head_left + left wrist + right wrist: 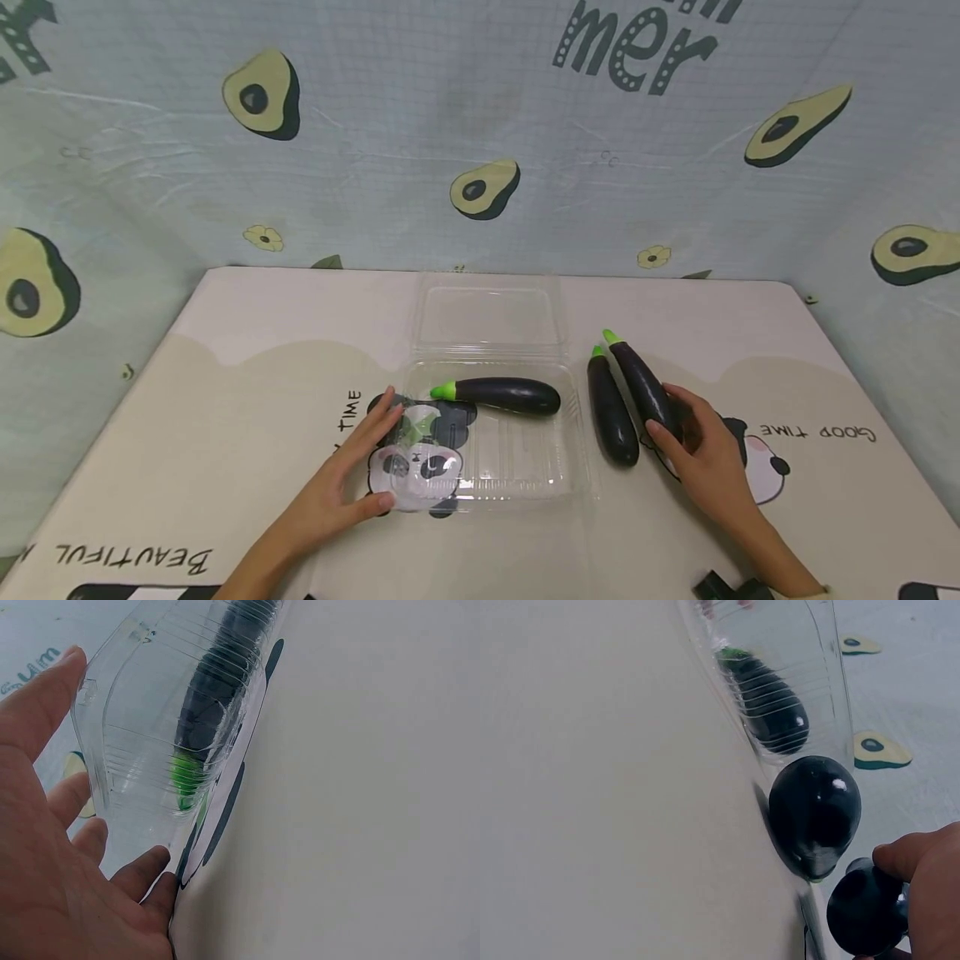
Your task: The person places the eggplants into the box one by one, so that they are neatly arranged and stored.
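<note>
Rightmost eggplant (643, 385) under right grip (701, 458), fingers curled around it; left grip (352, 483) wide against clear box (570, 467).

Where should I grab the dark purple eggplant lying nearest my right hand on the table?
Grip the right-hand dark purple eggplant around its thick lower body, coming from above and its right. The right hand is already there, and the second eggplant crowds its left side.

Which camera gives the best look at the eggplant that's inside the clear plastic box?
The head view: the eggplant in the box lies fully visible, green stem pointing left. The left wrist view shows it blurred through the ribbed wall of the clear box; the right wrist view shows only its rounded end.
</note>
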{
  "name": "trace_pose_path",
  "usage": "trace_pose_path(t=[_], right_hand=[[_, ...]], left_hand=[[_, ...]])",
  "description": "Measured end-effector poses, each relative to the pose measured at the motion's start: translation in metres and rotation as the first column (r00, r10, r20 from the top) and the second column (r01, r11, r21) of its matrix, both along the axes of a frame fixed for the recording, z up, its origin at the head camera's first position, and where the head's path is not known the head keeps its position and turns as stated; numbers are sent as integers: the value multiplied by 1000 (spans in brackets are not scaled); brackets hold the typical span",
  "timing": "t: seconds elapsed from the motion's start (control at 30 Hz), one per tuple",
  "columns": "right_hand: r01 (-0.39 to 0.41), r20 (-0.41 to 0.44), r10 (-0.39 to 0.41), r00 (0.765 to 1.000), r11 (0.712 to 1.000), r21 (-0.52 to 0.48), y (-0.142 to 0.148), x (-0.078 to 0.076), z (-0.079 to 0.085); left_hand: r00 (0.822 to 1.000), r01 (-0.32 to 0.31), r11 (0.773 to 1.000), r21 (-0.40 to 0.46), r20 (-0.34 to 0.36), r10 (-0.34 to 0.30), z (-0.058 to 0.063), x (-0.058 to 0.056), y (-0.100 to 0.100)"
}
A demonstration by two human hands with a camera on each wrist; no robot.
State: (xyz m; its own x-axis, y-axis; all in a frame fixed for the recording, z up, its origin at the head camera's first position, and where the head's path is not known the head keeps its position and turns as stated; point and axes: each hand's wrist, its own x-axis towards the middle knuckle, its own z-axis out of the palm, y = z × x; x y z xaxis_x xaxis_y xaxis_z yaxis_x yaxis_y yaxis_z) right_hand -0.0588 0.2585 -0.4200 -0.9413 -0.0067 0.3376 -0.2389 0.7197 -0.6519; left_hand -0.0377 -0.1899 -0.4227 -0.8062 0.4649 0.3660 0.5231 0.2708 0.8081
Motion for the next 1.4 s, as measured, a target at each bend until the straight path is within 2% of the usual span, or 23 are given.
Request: trace_pose_path(t=[0.2, 0.37, 0.63, 0.93, 1.17, 1.4], right_hand=[[-3, -15, 2, 1000, 999, -35, 0, 1, 2], [-6, -35, 3, 999, 997, -80, 2, 0, 10], [16, -57, -20, 998, 997, -73, 3, -2, 23], [-104, -107, 94, 990, 990, -93, -3, -7, 35], [-210, -157, 199, 967, 976, -53, -14, -12, 40], [-259, -146, 250, 957, 965, -44, -33, -12, 55]], left_hand=[[1000, -6, 1000, -11, 22, 6, 0, 0, 1], [1000, -7, 1000, -18, 6, 8, 0, -1, 2], [999, -15, 1000, -19, 32, 16, 0, -2, 4], [999, -19, 1000, -13, 38, 20, 0, 0, 2], [999, -13, 1000, -3, 45, 14, -1, 1, 1], [999, -13, 1000, -4, 31, 13, -1, 2, 0]])
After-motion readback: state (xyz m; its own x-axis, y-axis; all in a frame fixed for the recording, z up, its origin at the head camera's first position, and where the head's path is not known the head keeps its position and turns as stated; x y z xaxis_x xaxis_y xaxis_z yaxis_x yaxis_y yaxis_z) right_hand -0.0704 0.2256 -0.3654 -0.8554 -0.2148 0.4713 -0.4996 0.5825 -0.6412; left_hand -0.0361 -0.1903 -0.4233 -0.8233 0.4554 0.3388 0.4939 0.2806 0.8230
